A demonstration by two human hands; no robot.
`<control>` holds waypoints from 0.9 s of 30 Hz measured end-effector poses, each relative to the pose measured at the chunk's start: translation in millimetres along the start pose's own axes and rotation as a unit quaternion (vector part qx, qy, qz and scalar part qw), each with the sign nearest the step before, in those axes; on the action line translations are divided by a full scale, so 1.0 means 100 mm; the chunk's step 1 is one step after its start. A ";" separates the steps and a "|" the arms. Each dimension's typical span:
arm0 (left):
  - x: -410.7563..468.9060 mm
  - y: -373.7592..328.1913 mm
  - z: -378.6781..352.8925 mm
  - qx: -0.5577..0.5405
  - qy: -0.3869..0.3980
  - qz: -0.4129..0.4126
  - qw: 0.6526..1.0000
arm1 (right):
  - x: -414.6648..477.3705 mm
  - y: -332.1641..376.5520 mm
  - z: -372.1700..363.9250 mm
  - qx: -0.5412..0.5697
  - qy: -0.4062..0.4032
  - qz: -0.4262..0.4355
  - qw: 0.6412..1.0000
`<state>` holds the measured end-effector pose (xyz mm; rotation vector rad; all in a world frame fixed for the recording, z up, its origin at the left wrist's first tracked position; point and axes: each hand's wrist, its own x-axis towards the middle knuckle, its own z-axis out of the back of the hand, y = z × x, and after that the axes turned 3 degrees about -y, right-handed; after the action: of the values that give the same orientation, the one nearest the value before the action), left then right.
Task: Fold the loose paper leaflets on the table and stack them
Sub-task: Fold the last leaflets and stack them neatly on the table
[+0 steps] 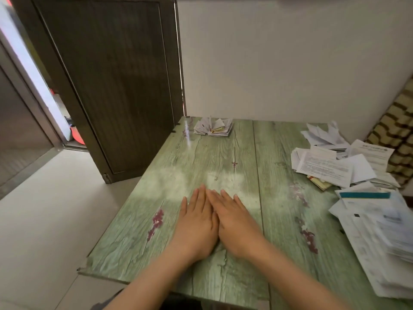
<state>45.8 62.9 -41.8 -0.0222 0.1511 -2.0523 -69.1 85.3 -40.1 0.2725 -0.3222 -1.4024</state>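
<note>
Resting my left hand point(196, 224) and right hand point(238, 224) flat on the table point(223, 280), fingers straight, holding nothing. Between folds, I reckon. Next: reach right into the loose leaflets point(324, 168). Folded stack point(213, 129) sits at far edge.

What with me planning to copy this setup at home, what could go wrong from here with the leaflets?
1. The loose leaflets lie in an untidy, overlapping heap on the right. Pulling one out may drag others along. The nearest sheets lie close to the near edge of the table, so they might slip off.
2. The folded stack sits close to the table's far edge and its folds spring open. More leaflets added on top could slide or topple.
</note>
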 end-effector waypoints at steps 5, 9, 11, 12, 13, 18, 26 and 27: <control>-0.16 0.11 -0.03 -0.058 -0.005 0.045 0.997 | -0.06 0.06 0.04 -0.025 -0.006 -0.048 0.998; -0.20 0.13 0.01 -0.061 0.004 0.051 0.997 | -0.16 0.13 0.05 -0.046 -0.032 -0.126 0.990; -0.19 0.11 0.04 -0.061 0.009 0.056 0.997 | -0.21 0.08 0.06 -0.061 -0.054 -0.162 0.983; -0.19 0.10 0.04 -0.060 0.013 0.056 0.997 | -0.24 0.04 0.07 -0.066 -0.059 -0.179 0.980; -0.20 0.09 0.04 -0.062 0.016 0.057 0.996 | -0.28 0.01 0.10 -0.062 -0.065 -0.200 0.976; -0.19 0.08 0.06 -0.068 0.027 0.061 0.995 | -0.24 0.20 0.17 0.031 -0.237 -0.208 0.948; -0.19 0.10 0.04 0.022 0.047 0.024 0.998 | -0.07 0.34 -0.05 0.003 0.021 -0.044 0.999; -0.18 0.10 0.04 0.015 0.048 0.026 0.998 | -0.08 0.31 -0.05 -0.003 0.023 -0.049 0.999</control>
<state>63.3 73.4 -38.6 0.0979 0.1784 -2.0034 -39.5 97.4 -33.6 0.3182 -0.2686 -1.4904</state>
